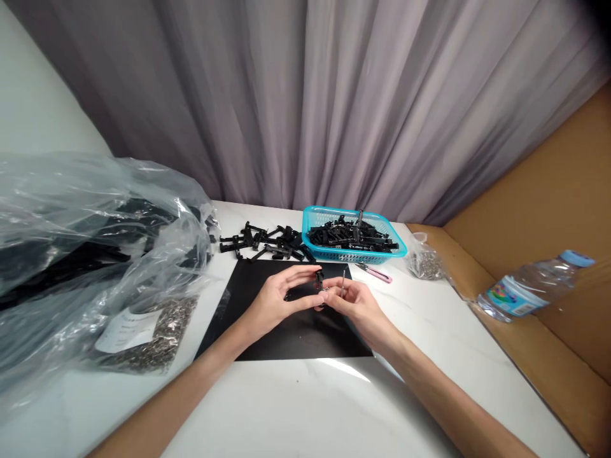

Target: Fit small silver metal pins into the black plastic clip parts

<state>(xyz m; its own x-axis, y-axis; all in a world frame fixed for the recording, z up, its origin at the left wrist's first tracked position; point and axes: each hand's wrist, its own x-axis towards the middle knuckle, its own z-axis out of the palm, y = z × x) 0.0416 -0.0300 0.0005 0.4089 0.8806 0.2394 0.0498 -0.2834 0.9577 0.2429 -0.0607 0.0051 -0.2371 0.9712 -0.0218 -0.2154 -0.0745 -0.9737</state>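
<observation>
Above a black mat, my left hand is closed on a small black plastic part, its fingertips at the part's top and lower end. My right hand meets it from the other side, thumb and fingertips pinched at the part's lower end. A thin metal tool sticks up from between the right fingers; its kind is not clear. Whatever lies in the right fingertips is too small to make out. More black plastic parts lie loosely piled behind the mat.
A blue basket full of black parts stands at the back, with a pink-handled cutter in front. Clear plastic bags and a bag of small metal pieces lie left. Rightward are another small bag, a water bottle and cardboard.
</observation>
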